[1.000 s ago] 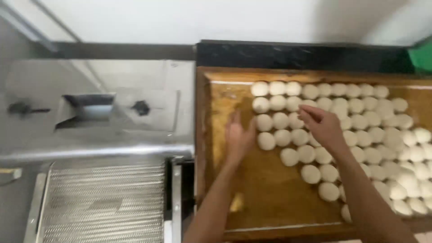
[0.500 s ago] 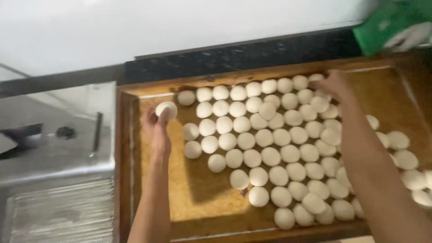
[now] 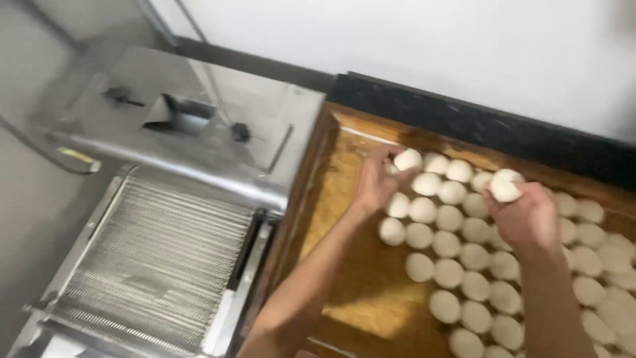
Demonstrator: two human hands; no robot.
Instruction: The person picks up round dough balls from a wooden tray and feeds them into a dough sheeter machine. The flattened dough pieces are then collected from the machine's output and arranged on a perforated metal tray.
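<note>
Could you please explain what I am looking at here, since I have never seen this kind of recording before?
This is a view from a camera worn on a person's head, looking down at their own two bare hands. There is no robot. In front of them lies a wooden tray covered with many small round dough balls, set in rows. The left hand holds one dough ball at the tray's far left corner, and the right hand holds another dough ball above the rows. To the left of the tray stands a metal machine with a slot on top and a wire mesh belt sloping down below it. Behind everything is a pale wall with a dark ledge along the tray's far edge.
</note>
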